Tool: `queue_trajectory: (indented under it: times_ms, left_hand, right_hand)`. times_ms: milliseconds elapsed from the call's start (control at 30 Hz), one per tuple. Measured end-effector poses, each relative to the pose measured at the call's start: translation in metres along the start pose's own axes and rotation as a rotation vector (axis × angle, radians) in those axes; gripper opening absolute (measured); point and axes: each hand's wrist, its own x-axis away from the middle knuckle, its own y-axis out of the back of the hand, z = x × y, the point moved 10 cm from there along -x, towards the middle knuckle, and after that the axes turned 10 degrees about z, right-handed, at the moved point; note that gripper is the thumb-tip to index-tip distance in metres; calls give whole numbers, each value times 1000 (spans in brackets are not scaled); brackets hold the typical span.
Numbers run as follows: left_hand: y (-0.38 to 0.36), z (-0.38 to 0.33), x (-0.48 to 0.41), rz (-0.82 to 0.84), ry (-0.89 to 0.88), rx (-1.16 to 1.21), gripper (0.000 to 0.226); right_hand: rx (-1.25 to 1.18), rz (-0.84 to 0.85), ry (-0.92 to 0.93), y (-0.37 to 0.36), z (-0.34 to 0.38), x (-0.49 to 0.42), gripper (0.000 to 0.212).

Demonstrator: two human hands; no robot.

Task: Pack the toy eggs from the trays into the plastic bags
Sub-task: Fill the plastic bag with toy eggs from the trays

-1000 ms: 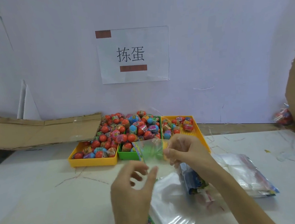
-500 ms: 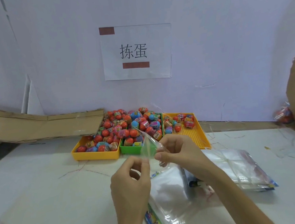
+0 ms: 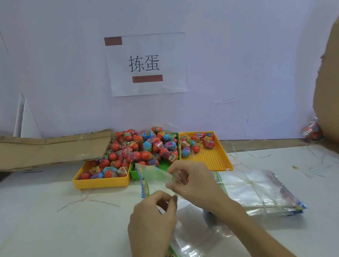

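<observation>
Clear plastic is what you hold now: one plastic bag (image 3: pixel 158 180) with a coloured printed edge is stretched between your two hands above the counter (image 3: pixel 50 229). Your right hand (image 3: pixel 193 181) pinches the top of the bag between thumb and curled fingers. Your left hand (image 3: pixel 151 217) is lower and nearer to you; its fingers are curled, and its thumb and fingertips close on the lower edge of the same bag.

Behind your hands you have three trays side by side, touching each other. One yellow tray (image 3: pixel 100 182) on the left is heaped with toy eggs (image 3: pixel 137 149), mostly red, some blue and pink. One green tray (image 3: pixel 134 173) in the middle is also piled high. A second yellow tray (image 3: pixel 211 157) on the right has only about ten eggs at its far end. The eggs in the two full trays are too many and too overlapped for counting.

One bundle of flat bags (image 3: pixel 259 192) lies on the counter to the right of your right arm. One more loose bag (image 3: pixel 192 246) lies under your wrists. A filled bag (image 3: pixel 313 131) sits far right near the wall. One paper sign (image 3: pixel 147 64) hangs on the wall above the trays.
</observation>
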Motion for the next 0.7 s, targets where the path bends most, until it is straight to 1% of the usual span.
queue_trajectory:
  times_ms: [67, 167, 300, 433, 500, 533, 633, 700]
  left_hand:
    - [3, 0, 0, -46, 15, 1, 28]
    - [8, -1, 2, -118, 2, 16, 28]
    - [14, -9, 4, -185, -132, 83, 28]
    - [22, -24, 6, -240, -291, 87, 32]
    - [23, -33, 9, -240, -364, 56, 33]
    - [22, -36, 10, -229, -393, 43, 27]
    - [21, -46, 11, -167, -473, 24, 11]
    - [23, -58, 9, -108, -568, -14, 10]
  right_hand:
    - [39, -84, -7, 10, -3, 1, 17]
    - [99, -173, -52, 22, -9, 5, 26]
    - [40, -130, -38, 19, -10, 3, 28]
    - [-97, -147, -89, 22, -19, 3, 24]
    - [-151, -124, -94, 22, -20, 2, 17]
    - [-181, -94, -94, 20, -20, 0, 14]
    - [-270, 32, -96, 10, -20, -3, 15]
    - [-254, 95, -75, 5, -19, -3, 14]
